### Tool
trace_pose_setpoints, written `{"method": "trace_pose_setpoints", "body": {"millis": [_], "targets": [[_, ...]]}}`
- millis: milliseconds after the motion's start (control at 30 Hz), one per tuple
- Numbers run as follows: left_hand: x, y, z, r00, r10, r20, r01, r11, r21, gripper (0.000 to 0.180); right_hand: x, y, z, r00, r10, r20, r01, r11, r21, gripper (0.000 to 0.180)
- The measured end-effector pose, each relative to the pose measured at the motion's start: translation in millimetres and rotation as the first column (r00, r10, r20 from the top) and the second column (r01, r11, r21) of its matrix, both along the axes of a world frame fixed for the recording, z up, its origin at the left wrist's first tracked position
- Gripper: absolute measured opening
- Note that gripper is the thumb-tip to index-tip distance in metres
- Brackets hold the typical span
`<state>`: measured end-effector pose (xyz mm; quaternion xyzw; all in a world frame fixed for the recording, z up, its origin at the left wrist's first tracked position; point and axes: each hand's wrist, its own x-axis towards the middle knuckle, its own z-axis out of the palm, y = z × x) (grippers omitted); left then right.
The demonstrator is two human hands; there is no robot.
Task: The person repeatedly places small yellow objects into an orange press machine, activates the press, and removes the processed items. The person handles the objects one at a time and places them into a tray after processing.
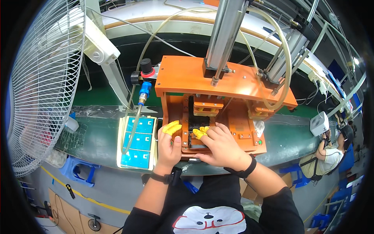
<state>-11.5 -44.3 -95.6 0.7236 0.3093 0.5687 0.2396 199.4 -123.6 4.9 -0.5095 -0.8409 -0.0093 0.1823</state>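
An orange pneumatic press (171, 64) stands before me on the bench. My left hand (170, 150) is at the left front of its lower fixture (186, 134), fingers stretched forward with yellow finger cots on some, the thumb apart; I see nothing held in it. My right hand (222, 146) reaches over the dark slot (194, 121) of the fixture. Its yellow-covered fingertips touch down by the slot, with the thumb spread toward the front edge. Whatever lies under those fingertips is hidden. Above the slot hangs an orange press head (207, 106).
Left of the press lies a stack of sheets topped by blue panels (137, 141), with a clear hose (134, 134) looping over it. A large fan (46, 78) fills the left side. Right, a small white fan (319, 123) stands near a seated person (329, 156).
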Motion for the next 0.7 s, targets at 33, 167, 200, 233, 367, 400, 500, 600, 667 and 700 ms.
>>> {"method": "trace_pose_setpoints", "body": {"millis": [33,167,200,233,367,400,500,600,667,700], "targets": [[-0.5,-0.1,-0.3,1.0,0.009,-0.002,-0.009,1.0,-0.002,0.032,1.2,-0.6,3.1,1.0,0.0,-0.001,0.0,0.999,-0.034,0.054],[-1.7,-1.5,-0.3,1.0,0.024,0.007,-0.024,1.0,-0.011,0.032,15.3,-38.3,-21.7,0.344,-0.045,-0.938,-0.287,0.946,-0.151,0.056],[0.3,-2.0,-2.4,1.0,0.018,0.017,-0.018,1.0,-0.022,0.033,10.8,-52.5,-19.4,-0.084,-0.177,-0.981,-0.436,0.891,-0.124,0.057],[0.4,-1.2,-6.1,0.999,0.009,0.032,-0.008,0.999,-0.038,0.034,11.8,-59.0,-18.7,-0.351,-0.297,-0.888,-0.588,0.808,-0.038,0.059],[1.8,-3.2,-2.7,0.998,0.025,-0.057,-0.025,1.0,-0.004,0.034,11.7,-74.7,-32.2,-0.69,-0.458,-0.561,-0.668,0.701,0.249,0.059],[1.9,-3.1,-3.6,0.998,0.015,-0.055,-0.015,1.0,-0.006,0.034,11.0,-77.4,-35.4,-0.723,-0.449,-0.525,-0.652,0.694,0.305,0.057],[1.0,-2.0,-7.2,0.999,-0.004,-0.053,0.003,1.0,-0.014,0.035,9.7,-82.7,-34.5,-0.738,-0.441,-0.511,-0.644,0.685,0.34,0.053],[0.3,-1.9,-7.5,0.999,-0.023,-0.034,0.021,0.999,-0.047,0.035,5.5,-87.4,-33.2,-0.757,-0.431,-0.491,-0.629,0.681,0.374,0.052],[1.4,-2.0,-8.6,0.999,-0.016,-0.045,0.014,0.999,-0.05,0.035,4.1,-91.7,-30.4,-0.766,-0.436,-0.472,-0.623,0.684,0.379,0.053],[2.4,-2.2,-8.1,0.999,-0.016,-0.045,0.014,0.998,-0.054,0.035,5.1,-91.4,-30.9,-0.752,-0.424,-0.505,-0.639,0.659,0.397,0.052]]}}
